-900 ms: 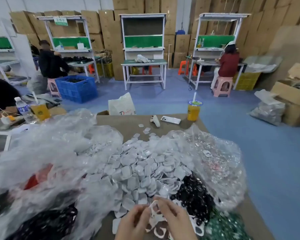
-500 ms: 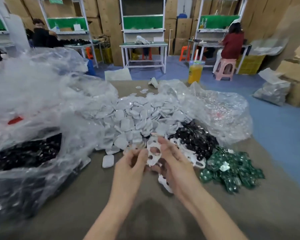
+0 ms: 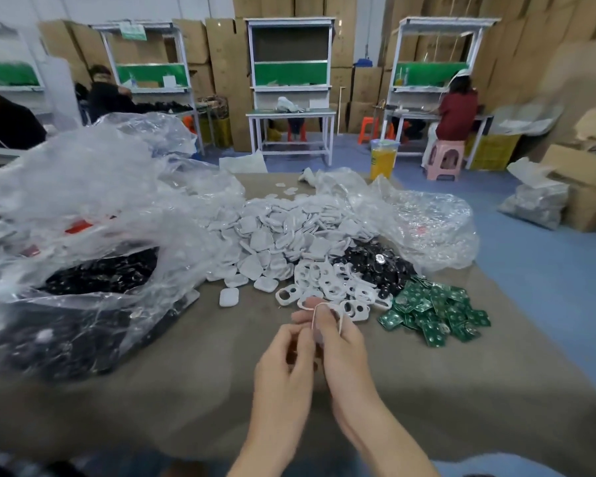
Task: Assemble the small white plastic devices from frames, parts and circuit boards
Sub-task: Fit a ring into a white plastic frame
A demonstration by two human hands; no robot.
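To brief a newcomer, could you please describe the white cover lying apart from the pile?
Find the pile of white covers on the table. Off its near left edge one cover lies alone, solid, unlike the holed frames rightward.

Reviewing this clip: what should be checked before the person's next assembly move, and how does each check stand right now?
1. Holding a white frame: ok, the right hand pinches it.
2. Grip of the left hand on it: cannot tell, its curled fingers hide any contact.
3. Part already fitted in the held frame: cannot tell, it shows edge-on.
4. Green circuit boards close by: ok, the pile lies just right of the hands.
5. Pile of black parts uncovered: ok, it sits open behind the loose frames.
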